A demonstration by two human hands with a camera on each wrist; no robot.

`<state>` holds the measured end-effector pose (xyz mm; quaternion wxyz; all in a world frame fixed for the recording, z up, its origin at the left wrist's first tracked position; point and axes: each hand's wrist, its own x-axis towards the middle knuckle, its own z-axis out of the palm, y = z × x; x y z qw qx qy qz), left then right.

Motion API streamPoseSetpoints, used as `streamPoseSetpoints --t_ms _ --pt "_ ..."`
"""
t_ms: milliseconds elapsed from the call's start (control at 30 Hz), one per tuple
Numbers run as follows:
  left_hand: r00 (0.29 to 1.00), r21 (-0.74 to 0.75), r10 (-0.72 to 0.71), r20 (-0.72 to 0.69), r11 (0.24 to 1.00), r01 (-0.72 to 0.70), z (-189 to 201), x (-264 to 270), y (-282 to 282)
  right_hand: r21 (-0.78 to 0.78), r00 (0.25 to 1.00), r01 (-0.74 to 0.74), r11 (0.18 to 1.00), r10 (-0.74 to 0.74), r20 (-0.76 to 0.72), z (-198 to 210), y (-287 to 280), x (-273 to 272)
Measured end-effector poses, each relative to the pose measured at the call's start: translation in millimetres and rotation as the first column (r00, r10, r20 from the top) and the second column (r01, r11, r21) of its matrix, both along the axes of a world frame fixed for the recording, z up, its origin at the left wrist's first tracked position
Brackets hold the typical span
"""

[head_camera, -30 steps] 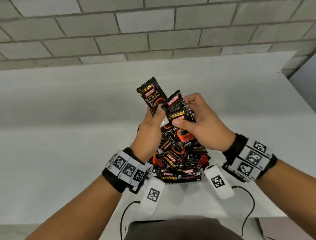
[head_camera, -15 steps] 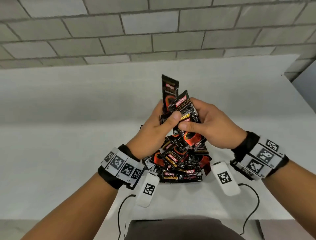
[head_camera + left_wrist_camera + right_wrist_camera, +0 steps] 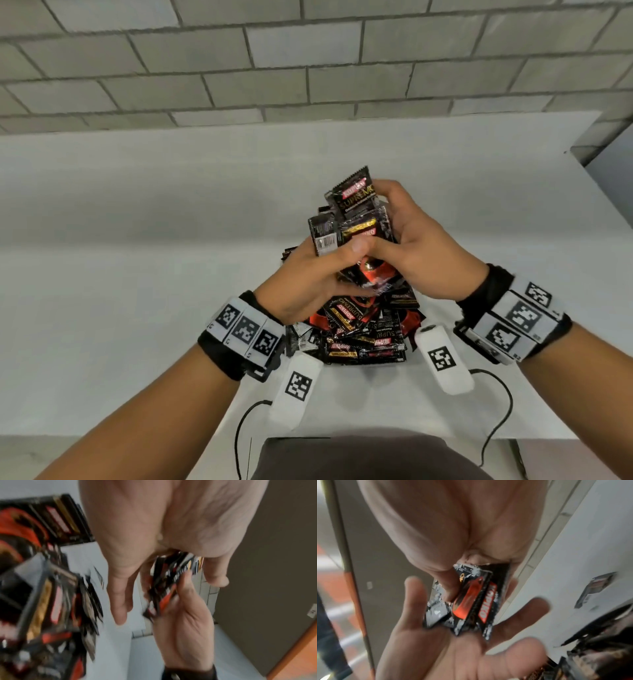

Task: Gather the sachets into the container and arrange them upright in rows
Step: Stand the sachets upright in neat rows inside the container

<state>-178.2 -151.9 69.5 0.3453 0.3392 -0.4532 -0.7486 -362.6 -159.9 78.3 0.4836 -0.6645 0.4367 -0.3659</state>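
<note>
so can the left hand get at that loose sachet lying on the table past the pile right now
Probably not as things stand. The left hand grips a bunch of sachets together with the right hand, and the pile sits below. The lone sachet lies apart on the table; the path looks open once that hand is free.

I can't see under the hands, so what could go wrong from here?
The bundle of sachets is fanned unevenly between the left hand and right hand; one could slip out. Dropped sachets would land on the loose pile below and lie flat, not upright.
</note>
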Motion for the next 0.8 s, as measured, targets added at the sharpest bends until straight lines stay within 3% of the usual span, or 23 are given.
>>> streamPoseSetpoints --t_ms 133,233,300,333,400,467,500,533,600,667,700,800 --pt "0.989 0.278 0.096 -0.113 0.959 -0.061 8.9 -11.6 -1.4 -0.098 0.967 -0.048 0.994 0.021 -0.254 -0.5 -1.5 23.2" --pt "0.981 0.298 0.162 -0.107 0.946 -0.124 10.6 -4.7 -7.6 -0.202 0.836 -0.07 0.977 -0.053 -0.546 -1.8 -5.9 24.8" --pt "0.979 0.273 0.2 -0.033 0.944 -0.184 12.4 3.1 -7.7 -0.21 0.747 -0.143 0.967 -0.034 -0.664 -3.5 -7.5 23.7" --pt "0.976 0.248 0.218 0.005 0.945 -0.213 12.8 8.4 -8.7 -0.168 0.747 -0.166 0.972 0.012 -0.665 -4.4 -10.3 20.3" --pt "0.972 0.19 0.233 0.036 0.953 -0.235 14.8 20.9 -14.7 -0.093 0.824 -0.146 0.985 0.069 -0.562 -2.4 -23.6 6.4" --pt "0.978 0.136 0.204 0.05 0.968 -0.209 17.3 35.5 -20.5 -0.09 0.914 -0.004 0.996 -0.033 -0.405 -1.9 -48.2 -15.7" --pt "0.98 0.116 0.187 0.063 0.974 -0.193 18.5 42.7 -22.0 -0.108 0.914 0.077 0.991 -0.114 -0.39 -5.2 -62.6 -28.6" --pt "0.981 0.103 0.177 0.079 0.977 -0.185 19.4 50.0 -22.5 -0.143 0.871 0.12 0.982 -0.174 -0.46 -13.0 -77.1 -41.1" --pt "0.976 0.076 0.179 0.125 0.979 -0.19 17.5 64.0 -22.0 -0.171 0.682 0.054 0.984 -0.162 -0.713 -41.2 -104.6 -63.9" --pt "0.965 0.081 0.188 0.182 0.975 -0.206 12.5 74.9 -20.2 -0.041 0.484 -0.077 0.996 0.001 -0.875 -70.0 -120.1 -76.3" --pt "0.96 0.086 0.186 0.208 0.974 -0.208 9.6 78.8 -19.2 0.027 0.419 -0.127 0.992 0.079 -0.904 -80.6 -124.7 -78.3" --pt "0.957 0.114 0.136 0.258 0.979 -0.17 2.1 86.4 -15.8 0.134 0.368 -0.163 0.977 0.187 -0.911 -94.5 -131.2 -72.1"
